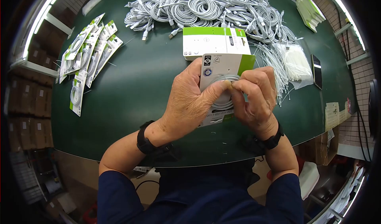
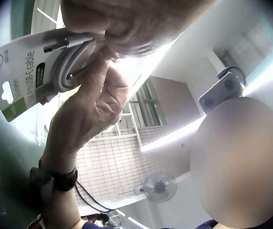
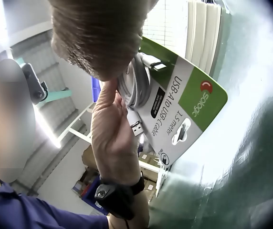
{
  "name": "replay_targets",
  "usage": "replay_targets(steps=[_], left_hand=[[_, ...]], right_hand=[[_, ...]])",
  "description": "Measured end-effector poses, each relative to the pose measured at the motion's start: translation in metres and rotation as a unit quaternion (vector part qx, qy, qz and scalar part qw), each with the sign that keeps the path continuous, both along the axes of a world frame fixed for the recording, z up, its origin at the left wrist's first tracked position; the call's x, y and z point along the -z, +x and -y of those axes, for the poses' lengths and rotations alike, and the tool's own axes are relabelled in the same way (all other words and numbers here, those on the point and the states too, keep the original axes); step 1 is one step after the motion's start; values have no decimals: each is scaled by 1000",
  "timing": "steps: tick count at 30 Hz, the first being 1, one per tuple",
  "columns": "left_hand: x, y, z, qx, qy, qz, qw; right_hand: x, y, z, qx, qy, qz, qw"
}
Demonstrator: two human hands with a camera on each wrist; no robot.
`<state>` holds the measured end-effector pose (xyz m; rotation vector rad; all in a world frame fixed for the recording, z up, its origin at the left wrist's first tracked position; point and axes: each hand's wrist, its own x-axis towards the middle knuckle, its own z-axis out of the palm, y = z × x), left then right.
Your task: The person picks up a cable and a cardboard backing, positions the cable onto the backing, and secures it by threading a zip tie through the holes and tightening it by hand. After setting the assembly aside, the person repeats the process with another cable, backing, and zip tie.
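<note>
My left hand (image 1: pixel 184 99) grips a white and green packaging card (image 1: pixel 226 60), its thumb pressing on a coiled white USB cable (image 1: pixel 222 105) that lies against the card. The thumb and forefinger of my right hand (image 1: pixel 258 99) pinch at the upper part of the coil, tips right beside the left thumb. I cannot tell whether a thin tie is between those fingertips. The right wrist view shows the printed card (image 3: pixel 191 98), reading USB-A to USB-C cable, 1.5 meter, with both plugs of the cable (image 3: pixel 139 86) beside the loops.
Behind the hands stands a stack of cards (image 1: pixel 206 41). Loose white cable ties (image 1: pixel 272 65) and a bag of ties (image 1: pixel 295 63) lie right, near a phone (image 1: pixel 316 71). Coiled cables (image 1: pixel 198 7) heap at the back; carded cables (image 1: pixel 89 51) overlap at left. More cards (image 1: pixel 308 11) sit back right.
</note>
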<state>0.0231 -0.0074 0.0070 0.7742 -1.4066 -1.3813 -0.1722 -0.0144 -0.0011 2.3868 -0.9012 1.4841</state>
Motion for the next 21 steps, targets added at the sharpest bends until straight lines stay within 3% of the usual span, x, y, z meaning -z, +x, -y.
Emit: replay_targets(steps=[8,13,21], left_hand=[[-2,-1,8,-41,35,-78,996],[0,4,18,-43,61,-131,989],[-2,5,19,-48,50,-116,991]], right_hand=[[-7,0,-13,-42,-9,-6,999],[-7,4,-20,-125,22,38,991],[-3,0,-19,-189,52,48,979]])
